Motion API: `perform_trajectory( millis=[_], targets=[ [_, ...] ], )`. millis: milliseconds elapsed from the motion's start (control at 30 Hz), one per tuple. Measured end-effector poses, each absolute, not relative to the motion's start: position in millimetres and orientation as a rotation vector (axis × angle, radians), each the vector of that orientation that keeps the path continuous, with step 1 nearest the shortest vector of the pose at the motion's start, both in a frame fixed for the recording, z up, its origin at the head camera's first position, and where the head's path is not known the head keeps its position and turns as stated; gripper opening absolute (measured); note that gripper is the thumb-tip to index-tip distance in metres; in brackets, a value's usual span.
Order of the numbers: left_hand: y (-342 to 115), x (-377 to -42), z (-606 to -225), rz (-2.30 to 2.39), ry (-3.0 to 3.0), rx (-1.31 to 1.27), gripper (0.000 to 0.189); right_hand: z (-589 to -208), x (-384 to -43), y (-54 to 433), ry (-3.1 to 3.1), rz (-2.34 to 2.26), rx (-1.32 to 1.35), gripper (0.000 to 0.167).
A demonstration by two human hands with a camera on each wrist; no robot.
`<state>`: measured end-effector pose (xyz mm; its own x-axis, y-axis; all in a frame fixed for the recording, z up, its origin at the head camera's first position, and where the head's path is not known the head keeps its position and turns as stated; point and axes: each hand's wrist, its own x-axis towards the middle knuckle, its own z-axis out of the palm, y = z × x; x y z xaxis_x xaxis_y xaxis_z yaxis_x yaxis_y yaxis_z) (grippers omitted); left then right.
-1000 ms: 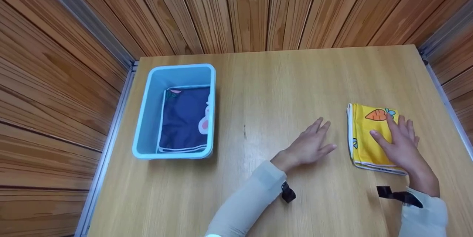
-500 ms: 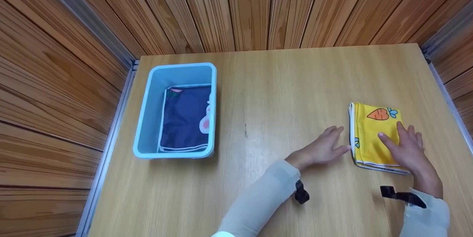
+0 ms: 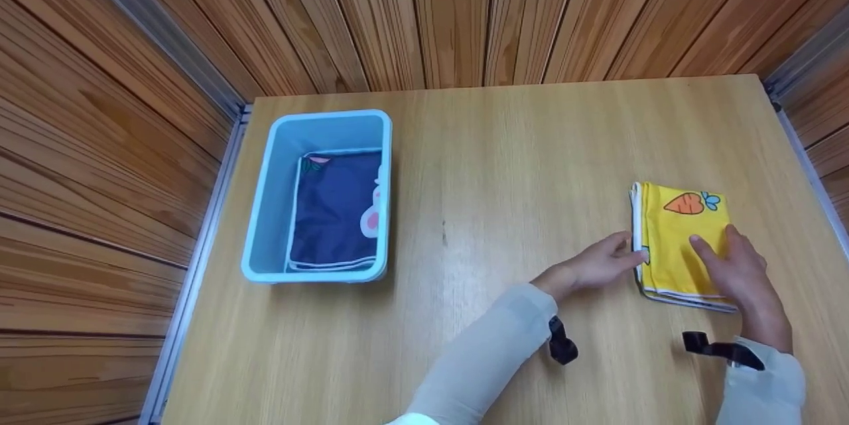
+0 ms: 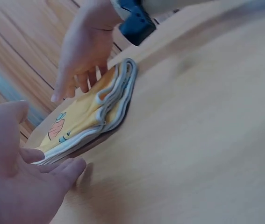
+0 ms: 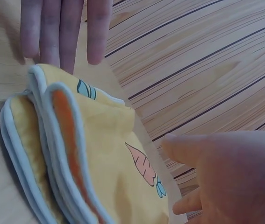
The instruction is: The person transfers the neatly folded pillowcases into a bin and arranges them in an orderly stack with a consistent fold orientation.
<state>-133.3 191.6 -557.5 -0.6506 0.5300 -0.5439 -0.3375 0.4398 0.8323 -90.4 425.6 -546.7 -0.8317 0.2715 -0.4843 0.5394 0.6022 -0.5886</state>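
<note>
- Since the frame half a second ago, the left hand (image 3: pixel 597 264) has shifted right to the left edge of the yellow cloth (image 3: pixel 680 246), and the right hand (image 3: pixel 741 272) has drawn slightly towards the cloth's right edge.
- Nearest, two pale sleeves (image 3: pixel 481 359) cover the forearms, each with a black strap (image 3: pixel 562 342) near the wrist.
- Left hand: its fingers reach out fairly straight, with the thumb apart from them, and its thumb tip overlaps the white-trimmed edge in the head view; whether it presses there, I cannot tell.
- Right hand: thumb and fingers stand wide apart, thumb over the cloth's top and fingers along its right side; contact is unclear.
- Between the hands, the yellow cloth lies folded in layers on the wooden table (image 3: pixel 504 166), an orange carrot print (image 3: pixel 684 204) facing up near its far edge.
- Farther off, at the table's left, stands a light-blue bin (image 3: pixel 318 133) with a folded navy cloth (image 3: pixel 328 213) lying inside.
- Behind, wood-plank walls (image 3: pixel 457 14) rise round the table.
</note>
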Motion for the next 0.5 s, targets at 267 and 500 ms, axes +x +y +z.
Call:
perform_trajectory(
  millis=[267,500],
  targets=[
    [201.1,-130.8,-557.8,1.421,1.786,0.114,0.055,-547.9,-91.7,425.1,2.487,-1.077,0.699,0.097],
    [213.6,-125.4,-561.7,1.588,1.718,0.024,0.050,-546.3,-89.1,429.1,2.482,-1.210,0.694,0.089]
  ],
)
